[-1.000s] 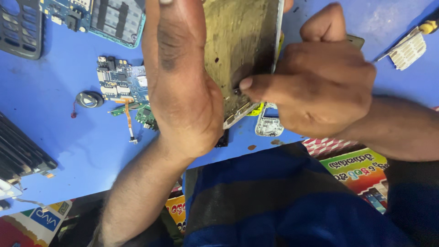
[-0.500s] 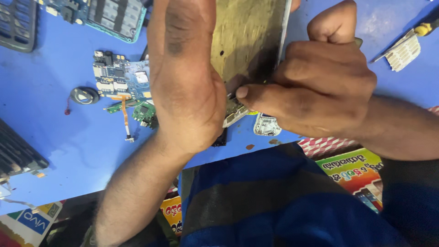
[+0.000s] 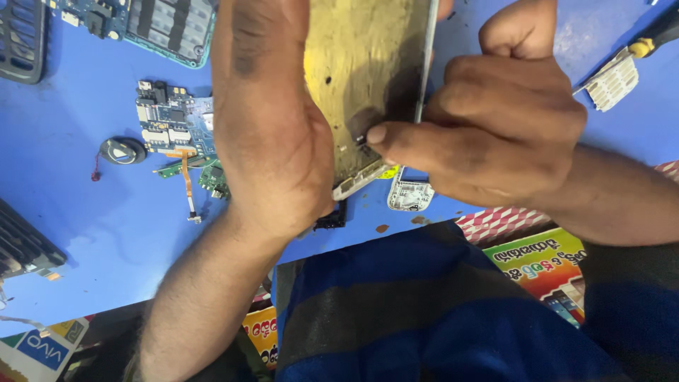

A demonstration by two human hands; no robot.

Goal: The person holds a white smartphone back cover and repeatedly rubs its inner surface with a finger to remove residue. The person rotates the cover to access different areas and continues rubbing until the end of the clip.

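Head view: this is the 1 view available, and the gold-coloured phone frame (image 3: 361, 78) serves as the landmark for all positions. The frame is held upright above the blue table (image 3: 85, 233), with its lower corner pointing toward the person's lap. The left hand (image 3: 272, 134) wraps the frame's left edge, fingers closed around it as a clamp. The right hand (image 3: 495, 134) sits at the frame's right edge, curled into a tight pinch, with 1 fingertip (image 3: 376, 134) pressed against the frame's lower inner face; whether a small part or tool lies under that fingertip cannot be determined. To the left of the frame, on the table, lie a small circuit board (image 3: 170, 120), a flex cable (image 3: 187, 184) and a round black speaker (image 3: 122, 151). A larger circuit board (image 3: 152, 21) lies further up on the left. Just below the frame's lower corner rests a small white plastic piece (image 3: 410, 194). To the right of the frame lies a white keypad strip (image 3: 614, 83) beside a yellow-handled screwdriver (image 3: 654, 39). Judged from this layout, disassembly appears well advanced: boards and small parts are already out, and work on the frame's lower edge remains in hand.
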